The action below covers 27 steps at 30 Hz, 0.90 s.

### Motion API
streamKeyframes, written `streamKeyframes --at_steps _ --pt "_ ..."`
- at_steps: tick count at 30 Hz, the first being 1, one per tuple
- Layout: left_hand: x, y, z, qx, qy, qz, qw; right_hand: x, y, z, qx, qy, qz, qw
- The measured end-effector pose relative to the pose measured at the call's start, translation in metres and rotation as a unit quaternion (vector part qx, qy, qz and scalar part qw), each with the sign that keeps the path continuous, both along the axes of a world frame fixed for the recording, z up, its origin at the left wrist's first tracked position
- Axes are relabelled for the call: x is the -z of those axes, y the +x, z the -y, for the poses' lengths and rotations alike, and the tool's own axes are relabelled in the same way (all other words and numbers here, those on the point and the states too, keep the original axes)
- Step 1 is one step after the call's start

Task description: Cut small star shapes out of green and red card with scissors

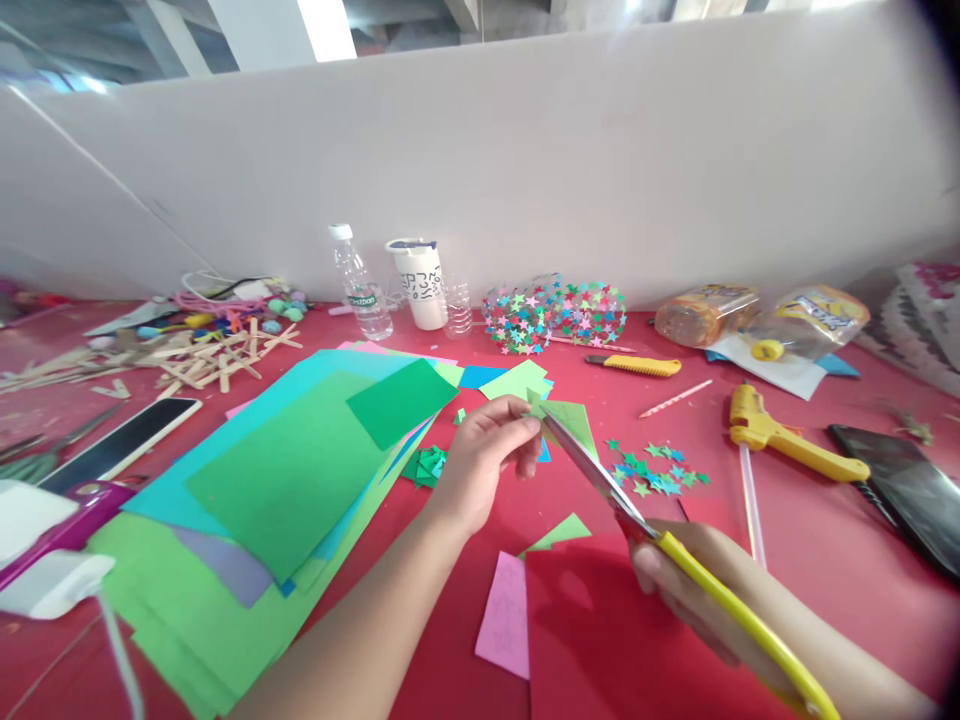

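My left hand (487,455) pinches a small piece of green paper (535,402) between thumb and fingertips. My right hand (694,570) is wrapped round scissors (592,468) with yellow handles. Their blade tips reach the paper by my left fingertips; whether the blades touch it I cannot tell. Behind the tips lies a light green paper piece with faint drawn lines (576,420). Small cut stars (649,470) in green and blue are scattered to the right. Dark green cut pieces (425,466) are heaped left of my left hand. A red sheet (585,630) and a pink piece with outlines (506,610) are nearer me.
Coloured sheets (277,470) are stacked at left, near a phone (124,440) and wooden sticks (225,360). A water bottle (364,290), a cup (420,285) and star-covered bottles (555,315) stand or lie behind. A cutter (637,366) and glue gun (795,440) lie right.
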<state>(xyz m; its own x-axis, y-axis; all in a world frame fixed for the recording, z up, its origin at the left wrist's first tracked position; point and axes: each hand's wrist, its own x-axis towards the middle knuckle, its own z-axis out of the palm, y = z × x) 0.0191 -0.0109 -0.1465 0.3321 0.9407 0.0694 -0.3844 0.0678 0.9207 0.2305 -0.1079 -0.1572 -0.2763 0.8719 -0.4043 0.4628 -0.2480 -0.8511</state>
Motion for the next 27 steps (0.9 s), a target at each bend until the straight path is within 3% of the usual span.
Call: streamKeyframes --at_steps 3,13,21,27 --pt "0.002 0.003 0.002 0.012 -0.011 0.006 1.000 -0.001 0.000 -0.001 0.000 0.002 -0.002 1.000" --pt "-0.002 0.002 0.002 -0.059 0.028 -0.041 0.997 -0.004 0.003 -0.001 -0.013 0.007 0.040 0.999" --pt "-0.006 -0.001 0.002 -0.062 0.023 -0.065 0.996 -0.014 -0.001 0.007 -0.022 0.106 0.036 0.994" --pt "-0.005 -0.002 0.001 -0.053 0.025 -0.064 0.996 -0.008 0.003 0.000 -0.034 0.010 0.037 0.999"
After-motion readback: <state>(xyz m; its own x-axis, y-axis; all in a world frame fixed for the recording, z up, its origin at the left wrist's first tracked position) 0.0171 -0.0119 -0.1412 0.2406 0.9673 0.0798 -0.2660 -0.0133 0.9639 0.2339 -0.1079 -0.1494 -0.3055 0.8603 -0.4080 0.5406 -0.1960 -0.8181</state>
